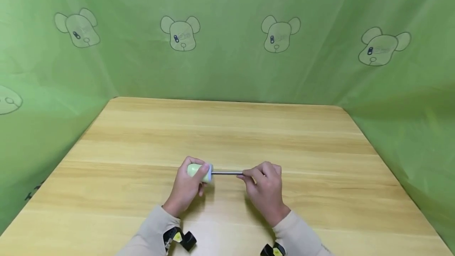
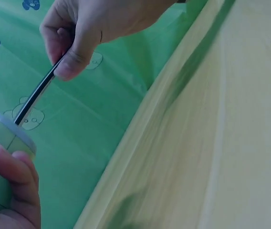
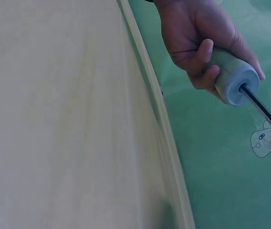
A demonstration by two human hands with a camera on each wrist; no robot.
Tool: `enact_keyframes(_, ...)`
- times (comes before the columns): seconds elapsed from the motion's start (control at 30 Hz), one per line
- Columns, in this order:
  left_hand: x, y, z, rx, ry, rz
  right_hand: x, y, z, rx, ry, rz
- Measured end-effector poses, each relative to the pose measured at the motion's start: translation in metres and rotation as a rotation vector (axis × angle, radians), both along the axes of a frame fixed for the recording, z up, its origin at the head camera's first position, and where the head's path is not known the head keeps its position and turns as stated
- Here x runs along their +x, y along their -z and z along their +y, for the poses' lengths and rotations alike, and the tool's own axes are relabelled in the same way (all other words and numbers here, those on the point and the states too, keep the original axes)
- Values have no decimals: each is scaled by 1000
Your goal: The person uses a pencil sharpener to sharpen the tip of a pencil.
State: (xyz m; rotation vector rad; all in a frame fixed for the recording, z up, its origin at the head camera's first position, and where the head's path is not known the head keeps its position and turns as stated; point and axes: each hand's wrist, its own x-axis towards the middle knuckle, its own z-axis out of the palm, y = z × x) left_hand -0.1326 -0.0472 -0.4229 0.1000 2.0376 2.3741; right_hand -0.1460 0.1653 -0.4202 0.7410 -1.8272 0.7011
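Observation:
In the head view my left hand grips a small light green pencil sharpener with a pale blue end. The thumb lies over its body. A thin dark pencil with a pale stripe runs out of the sharpener to the right, nearly level. My right hand pinches the pencil's other end between thumb and fingers. From the right wrist view, the pencil enters a round hole in the middle of the sharpener's blue face. The inserted tip is hidden. Both hands are held above the table.
A wooden table spreads beneath both hands. Green sheeting with bear-head drawings hangs behind it and along both sides. Black and yellow camera mounts are strapped at the wrists, over pale sleeves.

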Motion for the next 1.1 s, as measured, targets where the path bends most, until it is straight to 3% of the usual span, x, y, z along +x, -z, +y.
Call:
enact_keyframes(0.17, 0, -1, 1, -25, 17, 18, -2, 2, 3, 2, -18, 7)
enact_keyframes(0.3, -1, -2, 1, -53, 20, 31, 1, 0, 6, 29, -2, -82)
enact_keyframes(0.43, -1, -2, -1, -111, 33, 52, 5, -4, 7, 50, 21, -233)
enact_keyframes(0.5, -1, -2, -3, -150, 32, 97, 7, -8, 8, 49, -26, -388)
enact_keyframes(0.6, -1, -2, -5, -217, 32, 222, 6, -15, 12, 1, -161, -779)
enact_keyframes(0.67, -1, 2, -6, -262, 26, 313, 7, -16, 13, -48, -173, -998)
enact_keyframes(0.7, 0, 4, -6, -280, 19, 343, 7, -16, 13, -60, -163, -1056)
enact_keyframes(0.73, -1, 5, -4, -291, 13, 366, 6, -16, 13, -54, -135, -1060)
enact_keyframes(0.8, -1, 6, -1, -289, -1, 370, 6, -14, 12, -7, -41, -935)
enact_keyframes(0.93, 0, 4, 4, -221, -25, 214, 5, -8, 8, 55, 100, -579)
enact_keyframes(1.03, 1, 3, 6, -154, -42, 98, 4, -4, 5, 40, 71, -385)
enact_keyframes(1.1, 0, 3, 5, -106, -52, 63, 3, -2, 4, 39, 36, -259)
